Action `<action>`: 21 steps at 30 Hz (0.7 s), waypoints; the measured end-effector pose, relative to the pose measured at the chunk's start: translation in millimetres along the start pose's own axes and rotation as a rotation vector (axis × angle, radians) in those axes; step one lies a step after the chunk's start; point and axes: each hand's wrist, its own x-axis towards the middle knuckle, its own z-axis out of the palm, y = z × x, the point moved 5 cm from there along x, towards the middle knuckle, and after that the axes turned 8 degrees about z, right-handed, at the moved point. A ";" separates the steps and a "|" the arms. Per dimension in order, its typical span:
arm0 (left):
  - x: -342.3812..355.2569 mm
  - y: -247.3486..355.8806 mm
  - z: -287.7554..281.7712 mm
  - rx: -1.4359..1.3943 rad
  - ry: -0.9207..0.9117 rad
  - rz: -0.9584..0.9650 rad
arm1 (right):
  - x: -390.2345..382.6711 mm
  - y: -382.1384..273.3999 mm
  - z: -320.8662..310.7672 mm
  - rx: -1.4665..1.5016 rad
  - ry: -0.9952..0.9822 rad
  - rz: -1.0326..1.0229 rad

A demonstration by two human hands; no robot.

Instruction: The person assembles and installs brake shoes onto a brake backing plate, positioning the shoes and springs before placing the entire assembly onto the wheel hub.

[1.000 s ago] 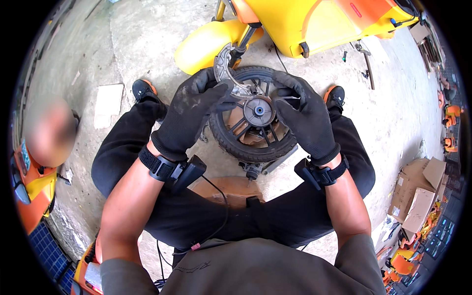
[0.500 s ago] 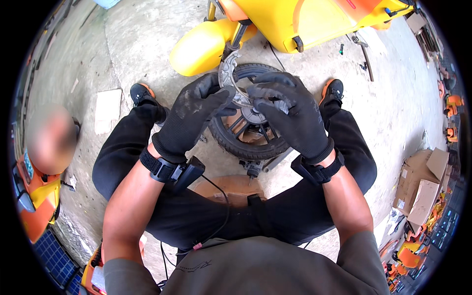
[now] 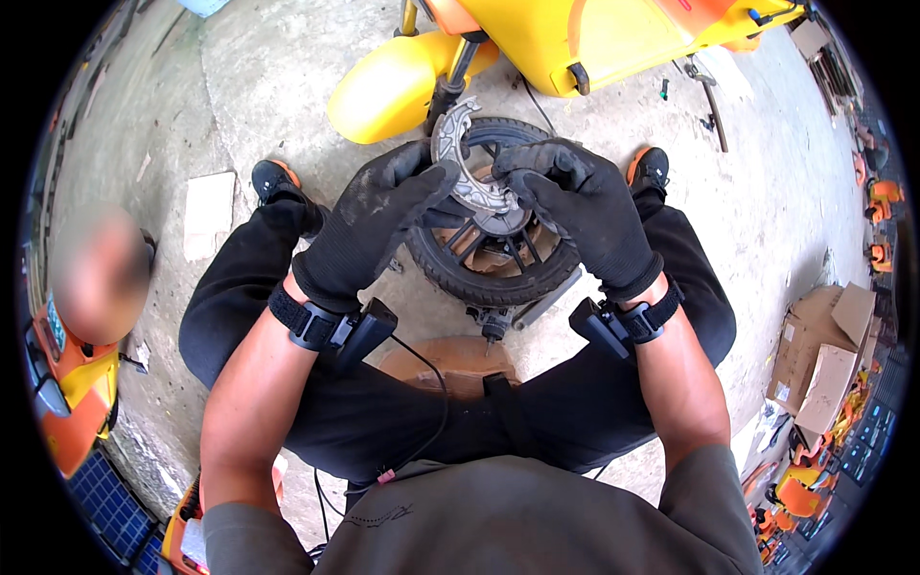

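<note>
We found the crescent-shaped metal piece (image 3: 447, 146) slightly above the centre of the frame, held over the upper left part of a spoked wheel (image 3: 500, 288). The left hand (image 3: 381, 213), in a dark, dust-marked glove, pinched the outer side of the curve between thumb and fingers; the upper end of the piece stood clear of the glove. The right hand (image 3: 586, 213), gloved likewise, was at the lower right end of the piece, with its fingers curled and the fingertips drawn close. We could not tell whether they gripped that end, or some small part there, or merely touched it.

The wheel lay flat at mid-frame, its hub partly covered by the piece. Below it we recorded a sheet of brown cardboard (image 3: 448, 366). A fork leg (image 3: 448, 94) came down from the top of the frame to near the upper end of the piece, with a yellow mudguard (image 3: 377, 93) to its left and a yellow body panel (image 3: 623, 46) at the upper right. A pale flat slab (image 3: 210, 216) lay on the concrete floor (image 3: 287, 86) at the left, and an open cardboard box (image 3: 805, 359) stood at the lower right.
</note>
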 end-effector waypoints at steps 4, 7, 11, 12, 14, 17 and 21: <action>-4.5 2.2 -0.8 0.191 -0.087 0.168 | 0.8 3.6 0.3 0.035 -0.028 0.011; -2.7 0.8 0.6 0.005 -0.008 0.005 | 0.2 4.2 0.3 0.038 -0.034 0.010; -0.1 3.0 5.0 0.010 -0.026 -0.024 | -0.4 2.0 0.9 0.022 -0.026 0.010; 1.5 1.6 4.8 -0.012 -0.027 -0.067 | -0.3 1.7 1.2 0.017 -0.025 0.012; 2.8 3.1 3.1 0.149 -0.064 -0.031 | -1.3 -3.3 2.8 -0.006 -0.031 0.016; 3.0 4.3 5.5 0.145 -0.079 -0.029 | -0.7 -3.0 3.8 -0.031 -0.031 0.005; 1.3 3.3 5.2 0.124 -0.086 -0.024 | -0.7 -4.4 5.7 0.006 -0.051 -0.010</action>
